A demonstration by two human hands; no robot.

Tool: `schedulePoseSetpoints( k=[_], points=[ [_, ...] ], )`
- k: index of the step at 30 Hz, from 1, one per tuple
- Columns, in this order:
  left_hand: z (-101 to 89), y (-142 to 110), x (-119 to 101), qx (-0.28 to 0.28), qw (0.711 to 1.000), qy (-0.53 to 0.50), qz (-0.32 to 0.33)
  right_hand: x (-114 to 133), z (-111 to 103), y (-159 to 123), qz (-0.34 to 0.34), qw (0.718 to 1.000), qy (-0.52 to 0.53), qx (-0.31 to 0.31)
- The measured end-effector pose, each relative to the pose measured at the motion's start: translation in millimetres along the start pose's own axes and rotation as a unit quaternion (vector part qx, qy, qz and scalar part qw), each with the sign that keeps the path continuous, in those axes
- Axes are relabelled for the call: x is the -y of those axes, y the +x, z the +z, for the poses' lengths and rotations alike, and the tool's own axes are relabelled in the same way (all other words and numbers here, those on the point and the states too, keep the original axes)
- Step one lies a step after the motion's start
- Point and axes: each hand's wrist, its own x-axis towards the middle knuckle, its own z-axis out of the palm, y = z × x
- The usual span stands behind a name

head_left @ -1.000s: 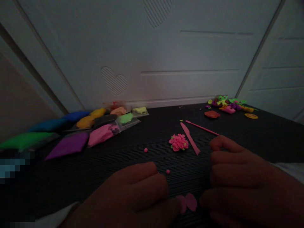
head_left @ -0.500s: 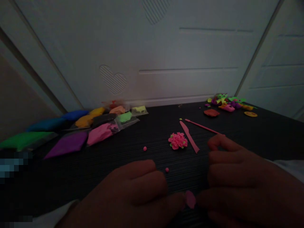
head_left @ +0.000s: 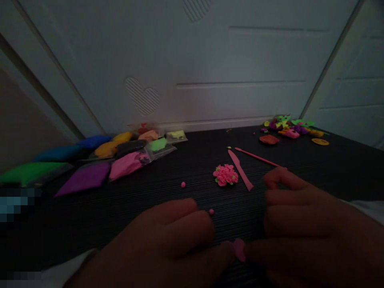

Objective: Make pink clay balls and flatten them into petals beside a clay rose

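Small flattened pink clay petals [head_left: 239, 250] sit low in the head view, between my two hands. My left hand [head_left: 162, 244] is closed, its thumb and finger pinching the petals from the left side. Curled as well, my right hand [head_left: 312, 228] presses its fingertips against their right edge. A pink clay ball [head_left: 211, 212] lies just beyond my left knuckles, and another pink ball [head_left: 183, 185] is farther off. Past them rests a pink clay flower cluster [head_left: 225, 175] with green bits, beside a pink plastic knife [head_left: 241, 171] and a thin pink modelling stick [head_left: 259, 157].
Bags of coloured clay, among them a purple bag [head_left: 85, 179] and a pink bag [head_left: 129, 165], line the left side of the black table [head_left: 144, 192]. At the far right are a red clay piece [head_left: 269, 139] and a colourful clay pile [head_left: 289, 129]. A white panel [head_left: 210, 60] stands behind.
My right fingertips have moved left and now meet the pink petals, which were apart from them a second ago. The right petal looks narrower and more folded. The view has tilted slightly.
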Motion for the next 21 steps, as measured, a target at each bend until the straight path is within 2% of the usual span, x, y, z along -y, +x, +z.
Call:
schedulePoseSetpoints(
  k=[2, 7, 11, 15, 21],
  points=[
    [0.4, 0.3, 1.3, 0.001, 1.0, 0.011, 0.012, -0.6, 0.5, -0.9, -0.004, 1.0, 0.002, 0.031],
    [-0.5, 1.5, 1.2, 0.002, 1.0, 0.026, 0.017, -0.5, 2.7, -4.0, -0.003, 0.999, -0.008, 0.038],
    [-2.0, 0.5, -0.7, -0.004, 0.999, 0.034, 0.005, -0.3, 2.1, -4.1, -0.002, 0.998, -0.004, 0.068],
    [-2.2, -0.3, -0.3, 0.013, 0.999, 0.045, 0.012, -0.9, 3.7, -4.2, 0.001, 0.998, 0.002, 0.063],
    [-3.8, 1.2, -1.5, -0.012, 1.0, 0.028, 0.004, -0.1, 0.5, -3.3, -0.029, 0.998, -0.013, 0.049]
  ],
)
